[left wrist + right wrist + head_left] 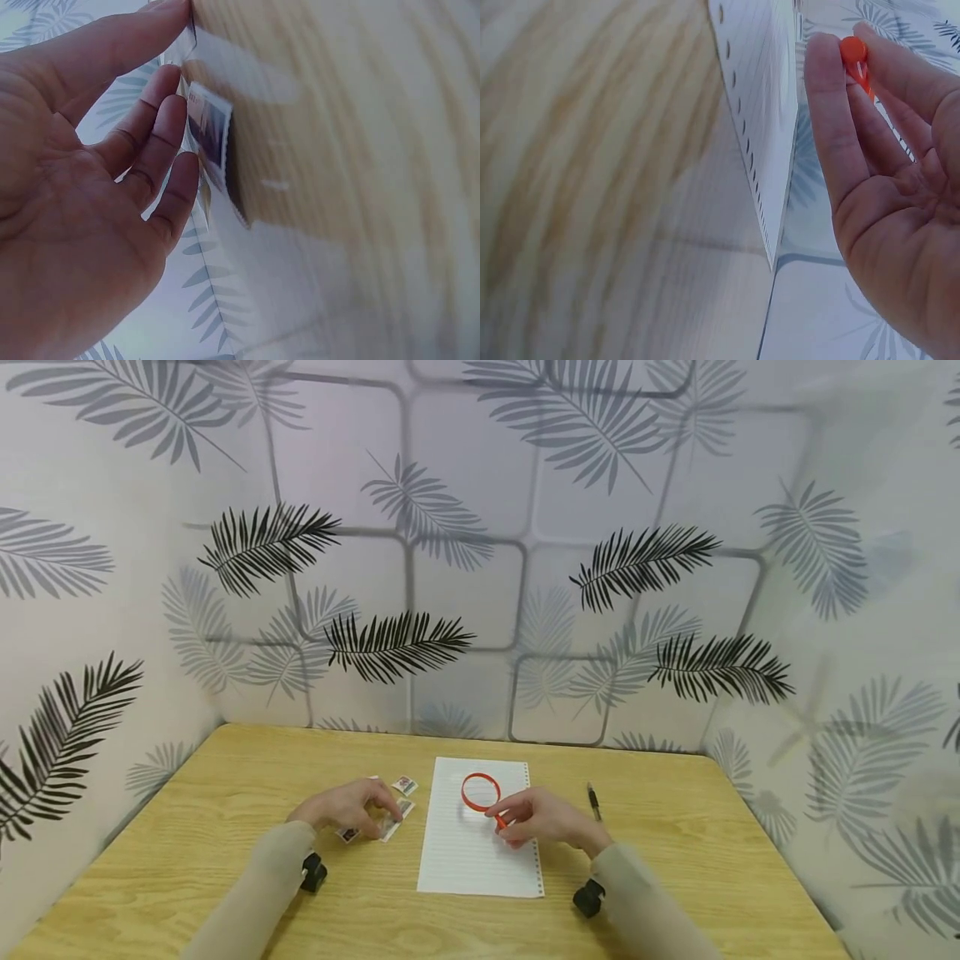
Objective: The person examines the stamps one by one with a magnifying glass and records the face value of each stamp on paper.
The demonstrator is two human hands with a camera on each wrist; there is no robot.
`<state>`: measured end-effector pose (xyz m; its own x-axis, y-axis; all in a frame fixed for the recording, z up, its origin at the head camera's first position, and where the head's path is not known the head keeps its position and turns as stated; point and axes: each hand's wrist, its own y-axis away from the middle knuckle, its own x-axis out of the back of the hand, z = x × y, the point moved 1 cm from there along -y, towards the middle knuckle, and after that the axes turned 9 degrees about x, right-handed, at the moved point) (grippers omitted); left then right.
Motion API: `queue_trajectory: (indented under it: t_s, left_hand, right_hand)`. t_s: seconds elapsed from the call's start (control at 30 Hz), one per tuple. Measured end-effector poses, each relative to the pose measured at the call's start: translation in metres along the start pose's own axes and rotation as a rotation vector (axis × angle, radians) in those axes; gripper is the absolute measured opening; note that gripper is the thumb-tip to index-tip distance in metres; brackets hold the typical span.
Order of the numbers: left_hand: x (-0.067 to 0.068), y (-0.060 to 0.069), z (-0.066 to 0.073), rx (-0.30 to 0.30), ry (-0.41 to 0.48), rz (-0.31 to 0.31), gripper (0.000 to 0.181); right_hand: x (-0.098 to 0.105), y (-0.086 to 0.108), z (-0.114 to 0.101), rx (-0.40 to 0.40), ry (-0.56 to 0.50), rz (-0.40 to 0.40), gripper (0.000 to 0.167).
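My right hand (551,818) pinches the handle of a red-rimmed magnifying glass (498,789) between thumb and fingers, its lens above the lined paper (465,860). In the right wrist view the orange-red handle end (853,49) pokes out between the fingertips. My left hand (348,806) is low over several small stamps. Its index fingertip touches or hovers just above one stamp (405,810), the thumb apart from it. Another stamp (405,786) lies beyond the fingers. A dark-pictured stamp (211,131) with a perforated edge is close to the other fingers in the left wrist view.
A black pen (593,800) lies right of the paper, beyond my right wrist. The wooden table (645,777) meets a leaf-patterned wall covering (465,693) at the back and sides. Dark wrist cameras sit at both sleeves.
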<state>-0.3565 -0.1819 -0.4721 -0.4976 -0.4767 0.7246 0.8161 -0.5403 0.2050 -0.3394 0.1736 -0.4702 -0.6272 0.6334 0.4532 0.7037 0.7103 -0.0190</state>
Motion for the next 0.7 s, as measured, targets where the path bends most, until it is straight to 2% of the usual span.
queue_trajectory:
  t_s: [0.17,0.37,0.53,0.7]
  left_hand:
    - [-0.001,0.001,0.0,0.001,0.001,0.007,0.03]
    - [0.0,0.002,0.002,0.001,-0.003,0.004,0.028]
    - [0.001,0.002,0.002,0.014,-0.007,0.012,0.028]
    - [0.0,0.003,0.001,0.039,0.008,0.008,0.028]
  right_hand:
    - [-0.007,-0.005,-0.002,0.003,-0.012,-0.004,0.034]
    - [-0.017,-0.009,-0.004,0.001,0.021,0.005,0.033]
    - [-0.024,-0.013,-0.007,-0.003,0.05,0.011,0.031]
    - [-0.032,-0.015,-0.01,0.008,0.034,-0.004,0.031]
